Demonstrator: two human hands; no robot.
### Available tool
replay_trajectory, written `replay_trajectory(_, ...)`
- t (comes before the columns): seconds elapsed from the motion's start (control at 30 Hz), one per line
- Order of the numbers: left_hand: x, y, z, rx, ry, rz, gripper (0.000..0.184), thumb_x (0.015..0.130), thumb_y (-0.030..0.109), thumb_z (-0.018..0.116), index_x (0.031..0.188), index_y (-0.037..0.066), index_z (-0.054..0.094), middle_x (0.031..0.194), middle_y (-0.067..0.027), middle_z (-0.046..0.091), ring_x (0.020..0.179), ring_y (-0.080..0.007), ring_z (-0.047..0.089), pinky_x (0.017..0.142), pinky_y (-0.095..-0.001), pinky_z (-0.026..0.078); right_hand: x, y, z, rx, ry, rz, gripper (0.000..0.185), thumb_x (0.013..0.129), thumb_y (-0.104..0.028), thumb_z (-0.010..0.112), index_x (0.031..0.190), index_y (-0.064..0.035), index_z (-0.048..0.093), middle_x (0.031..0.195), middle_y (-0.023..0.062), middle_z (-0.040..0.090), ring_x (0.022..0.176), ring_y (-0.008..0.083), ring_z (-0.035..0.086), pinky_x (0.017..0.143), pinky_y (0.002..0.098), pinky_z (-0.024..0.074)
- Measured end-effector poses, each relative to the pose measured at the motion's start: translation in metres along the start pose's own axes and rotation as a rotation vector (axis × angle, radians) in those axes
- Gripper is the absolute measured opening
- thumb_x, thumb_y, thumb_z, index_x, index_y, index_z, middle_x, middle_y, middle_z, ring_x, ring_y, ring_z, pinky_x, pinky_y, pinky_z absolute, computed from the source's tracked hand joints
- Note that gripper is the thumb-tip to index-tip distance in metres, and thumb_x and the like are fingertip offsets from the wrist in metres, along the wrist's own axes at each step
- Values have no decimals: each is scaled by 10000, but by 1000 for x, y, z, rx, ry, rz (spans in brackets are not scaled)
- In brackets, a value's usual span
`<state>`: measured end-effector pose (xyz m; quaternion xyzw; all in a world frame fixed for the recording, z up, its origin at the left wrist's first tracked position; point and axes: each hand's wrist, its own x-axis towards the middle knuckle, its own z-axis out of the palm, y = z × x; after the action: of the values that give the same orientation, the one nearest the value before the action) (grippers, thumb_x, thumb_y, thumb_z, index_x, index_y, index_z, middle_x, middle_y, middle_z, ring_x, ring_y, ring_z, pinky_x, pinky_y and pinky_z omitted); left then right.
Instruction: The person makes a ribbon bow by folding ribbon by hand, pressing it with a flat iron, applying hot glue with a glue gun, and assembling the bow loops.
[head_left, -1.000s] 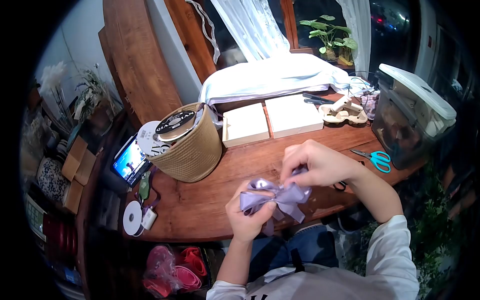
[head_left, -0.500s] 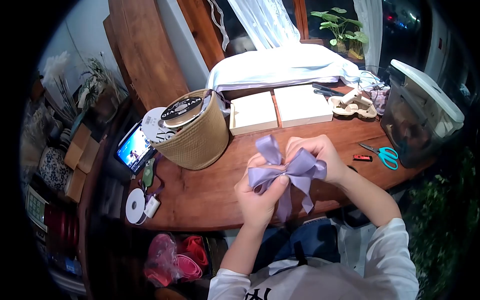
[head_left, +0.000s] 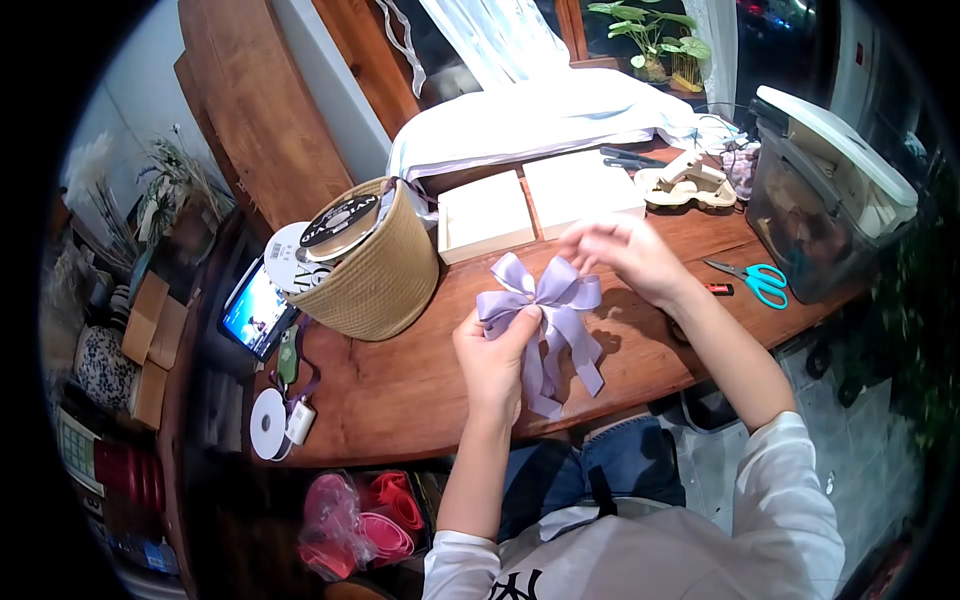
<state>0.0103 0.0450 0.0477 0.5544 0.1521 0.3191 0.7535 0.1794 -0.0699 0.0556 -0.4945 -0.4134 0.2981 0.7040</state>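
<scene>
A lavender ribbon bow (head_left: 560, 290) with several loops and hanging tails is pinched at its centre by my left hand (head_left: 492, 355), the thumb pressing on the knot. The tails dangle over the wooden table (head_left: 400, 400) near its front edge. My right hand (head_left: 630, 258) is raised to the right of the bow, apart from it; its fingers are spread and somewhat blurred by motion. Beyond that hand lie teal-handled scissors (head_left: 760, 284) and a small red and black item (head_left: 718, 289).
A woven basket (head_left: 390, 270) of ribbon rolls stands at left, near a lit screen (head_left: 262, 312) and a white spool (head_left: 268, 422). Two shallow pale boxes (head_left: 485, 215) sit at the back, beside a glue gun (head_left: 684, 168) on a moulded tray. A lidded plastic bin (head_left: 820, 220) is at right.
My right hand has let go of the bow and moved up and right, its fingers opening. My left hand keeps hold of the bow, whose loops now face up more fully. The view has shifted slightly.
</scene>
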Motion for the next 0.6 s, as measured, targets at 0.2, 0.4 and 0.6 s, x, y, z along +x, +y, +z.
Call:
replay_trajectory(0.2, 4, -22, 3, -60, 51, 8, 88, 754, -26, 662, 824, 8, 621, 782, -17, 624, 676, -63, 560, 632, -207, 453, -18, -3, 21, -428, -8, -119, 212, 744, -110, 709, 916, -29, 615, 807, 4, 599, 687, 32, 504, 598, 183, 407)
replay_trajectory(0.4, 1, -28, 7, -88, 75, 33, 102, 752, -22, 669, 831, 6, 611, 793, -20, 623, 684, -67, 563, 643, -211, 456, -18, 0, 20, -49, 139, -72, 163, 800, -75, 628, 947, -8, 607, 819, 23, 603, 702, 57, 530, 631, 191, 434)
replay_trajectory(0.6, 1, -29, 8, -93, 123, 57, 120, 747, -27, 672, 845, 1, 610, 818, -32, 629, 712, -79, 571, 659, -214, 459, -28, 4, 30, -91, 116, -35, 342, 786, -183, 657, 1052, -1, 542, 882, 30, 591, 790, 71, 545, 724, 230, 447)
